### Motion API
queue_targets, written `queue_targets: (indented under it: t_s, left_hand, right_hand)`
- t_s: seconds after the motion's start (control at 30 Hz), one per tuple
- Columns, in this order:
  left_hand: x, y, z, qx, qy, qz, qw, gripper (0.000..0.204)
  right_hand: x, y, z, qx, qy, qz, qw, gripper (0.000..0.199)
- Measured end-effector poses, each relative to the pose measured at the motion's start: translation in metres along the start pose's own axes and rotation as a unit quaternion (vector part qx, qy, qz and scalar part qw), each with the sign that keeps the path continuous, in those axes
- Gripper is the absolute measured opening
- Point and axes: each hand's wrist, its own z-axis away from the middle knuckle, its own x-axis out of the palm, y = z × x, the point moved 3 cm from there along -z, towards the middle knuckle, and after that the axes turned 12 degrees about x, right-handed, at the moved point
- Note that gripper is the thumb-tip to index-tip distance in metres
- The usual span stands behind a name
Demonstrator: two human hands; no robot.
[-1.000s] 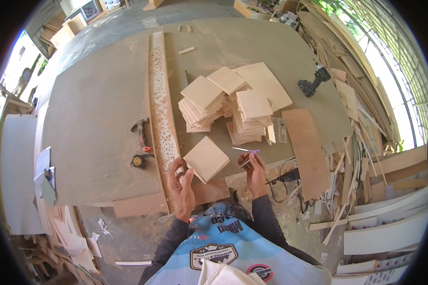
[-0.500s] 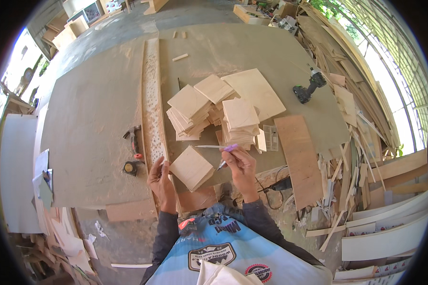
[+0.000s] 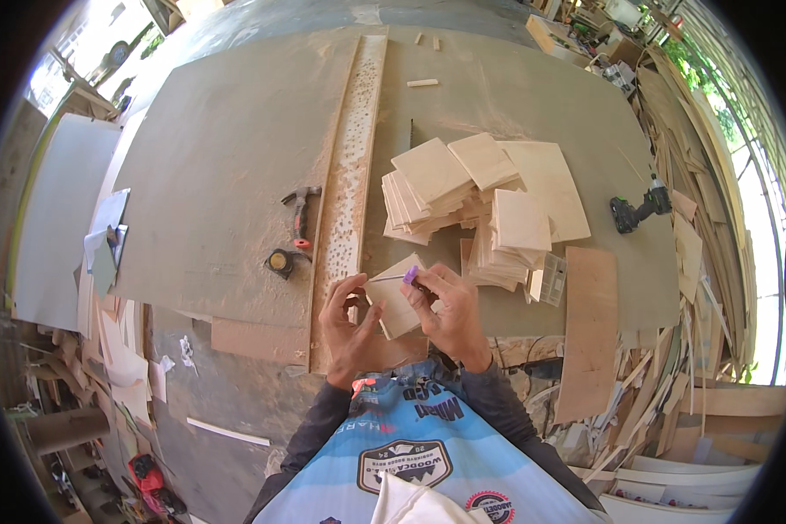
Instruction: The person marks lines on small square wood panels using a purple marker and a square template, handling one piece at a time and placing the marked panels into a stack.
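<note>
My left hand holds a small square plywood piece by its left edge, just above the near edge of the grey worktable. My right hand grips a thin pen-like tool with a purple end and rests on the right side of the same piece. The tool's tip lies across the piece's upper edge. Just beyond the hands stand several stacks of similar plywood squares.
A long perforated wooden strip runs up the table. A hammer and a tape measure lie left of it. A cordless drill sits at the right. A brown board overhangs the edge. Wood offcuts pile up at the right.
The view has shifted, so hands and piece sit lower and more central. My right hand has brought the purple-ended tool down onto the piece's top edge. My left hand keeps holding the piece.
</note>
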Motion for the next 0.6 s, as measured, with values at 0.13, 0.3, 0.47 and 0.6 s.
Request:
queue_targets:
  t_s: [0.13, 0.3, 0.47, 0.6]
  left_hand:
    - [0.005, 0.006, 0.001, -0.024, 0.037, 0.024, 0.999, 0.054]
    - [0.005, 0.007, -0.003, 0.015, 0.01, -0.027, 0.999, 0.055]
    - [0.008, -0.002, 0.001, -0.025, 0.017, 0.018, 0.999, 0.056]
    - [0.009, -0.003, 0.0, -0.017, 0.021, 0.031, 0.999, 0.055]
  right_hand:
    - [0.007, 0.004, 0.003, 0.007, -0.015, 0.002, 1.0, 0.018]
    - [0.001, -0.006, 0.005, 0.046, 0.008, -0.031, 0.998, 0.016]
    - [-0.005, -0.006, 0.006, 0.054, 0.005, -0.002, 0.999, 0.017]
    - [0.004, -0.003, 0.008, 0.046, -0.001, -0.025, 0.999, 0.017]
